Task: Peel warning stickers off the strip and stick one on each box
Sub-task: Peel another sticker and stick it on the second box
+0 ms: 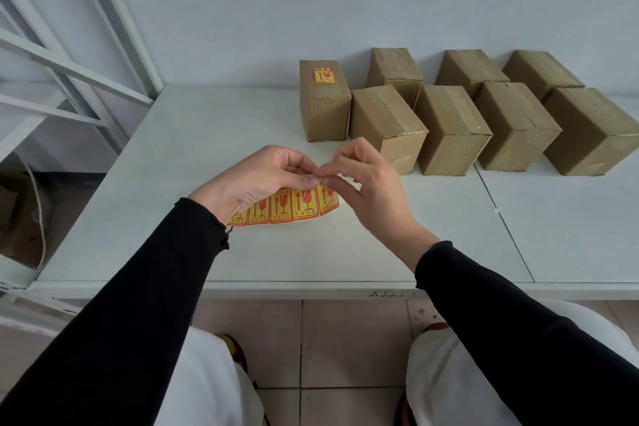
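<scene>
Above the table (207, 121), left hand (257, 180) pinches the sticker strip (290, 206) at its top edge, right hand (359, 180) grip closed thumb-to-forefinger on the rightmost sticker's corner; boxes (449, 128) stand beyond, one already stickered (323, 98).

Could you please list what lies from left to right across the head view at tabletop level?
Metal shelving frame → left hand → sticker strip → right hand → front row of unlabelled cardboard boxes. The labelled box stands farther back, above the hands.
</scene>
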The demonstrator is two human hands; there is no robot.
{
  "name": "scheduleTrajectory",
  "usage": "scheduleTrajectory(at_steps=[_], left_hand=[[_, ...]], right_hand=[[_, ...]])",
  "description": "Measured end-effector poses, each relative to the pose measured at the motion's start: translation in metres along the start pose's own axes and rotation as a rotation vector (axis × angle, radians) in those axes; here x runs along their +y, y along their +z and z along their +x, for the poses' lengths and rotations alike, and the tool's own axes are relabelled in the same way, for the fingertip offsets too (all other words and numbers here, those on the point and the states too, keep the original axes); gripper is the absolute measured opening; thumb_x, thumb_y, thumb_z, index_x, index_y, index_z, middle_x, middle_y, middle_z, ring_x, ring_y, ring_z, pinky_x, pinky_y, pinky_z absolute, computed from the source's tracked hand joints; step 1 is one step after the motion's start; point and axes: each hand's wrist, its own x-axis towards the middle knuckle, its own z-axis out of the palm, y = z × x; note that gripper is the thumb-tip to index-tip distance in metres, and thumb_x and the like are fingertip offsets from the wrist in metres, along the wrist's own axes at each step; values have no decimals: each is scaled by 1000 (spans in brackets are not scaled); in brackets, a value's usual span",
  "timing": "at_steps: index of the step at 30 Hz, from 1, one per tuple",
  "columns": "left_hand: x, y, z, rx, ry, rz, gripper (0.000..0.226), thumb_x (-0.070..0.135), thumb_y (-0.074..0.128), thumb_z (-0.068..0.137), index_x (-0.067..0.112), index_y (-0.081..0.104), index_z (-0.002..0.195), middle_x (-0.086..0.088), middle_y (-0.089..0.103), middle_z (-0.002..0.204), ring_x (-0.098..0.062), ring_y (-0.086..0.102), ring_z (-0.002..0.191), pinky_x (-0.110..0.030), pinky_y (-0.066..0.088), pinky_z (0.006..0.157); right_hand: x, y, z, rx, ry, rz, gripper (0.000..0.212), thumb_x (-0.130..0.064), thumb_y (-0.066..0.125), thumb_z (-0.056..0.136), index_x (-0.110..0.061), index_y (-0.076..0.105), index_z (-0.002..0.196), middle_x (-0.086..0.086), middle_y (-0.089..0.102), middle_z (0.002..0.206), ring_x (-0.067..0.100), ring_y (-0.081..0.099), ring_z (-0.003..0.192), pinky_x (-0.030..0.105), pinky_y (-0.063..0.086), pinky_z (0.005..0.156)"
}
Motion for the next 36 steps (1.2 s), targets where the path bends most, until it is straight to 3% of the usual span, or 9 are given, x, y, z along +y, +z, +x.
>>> scheduleTrajectory(at_steps=[8,18,24,28,32,36], left_hand=[[-4,-9,0,-78,-41,-87,32,25,81,73,9,77,100,-13,74,97,-29,67,93,-46,49,95],[-12,-18,5,-14,-102,-95,34,26,83,71,10,77,100,-15,74,94,-29,67,86,-44,50,89],[-19,-22,12,69,-115,12,8,20,80,82,16,78,89,-3,74,81,-15,67,73,-28,52,72],[-22,-18,16,79,-156,55,7,18,77,86,14,77,92,2,73,75,-8,66,64,-17,52,58],[-31,-18,19,125,-186,160,12,21,77,86,15,77,96,1,74,79,-12,66,70,-20,50,64],[-34,-10,21,120,-185,329,11,28,77,86,27,80,96,6,77,89,-14,70,85,-27,52,78]], right_hand=[[-4,-4,-3,82,-103,-58,15,-24,66,94,-19,80,94,2,58,96,21,59,81,40,51,54],[-7,-9,-8,93,-263,-187,12,-16,67,97,-13,75,89,-4,75,105,24,63,97,37,53,74],[-6,-14,-12,128,-228,-189,19,-18,61,101,-13,73,87,-7,75,99,26,59,90,37,50,69],[-9,-18,-14,132,-216,-185,26,-20,55,104,-11,73,88,-5,72,88,26,57,84,39,49,66],[-11,-27,-11,186,-152,-176,24,-17,53,102,-8,70,88,-2,68,84,24,53,81,36,47,65],[-6,-31,-6,90,0,-121,12,-13,56,100,-11,68,96,-3,68,91,19,53,87,34,47,68]])
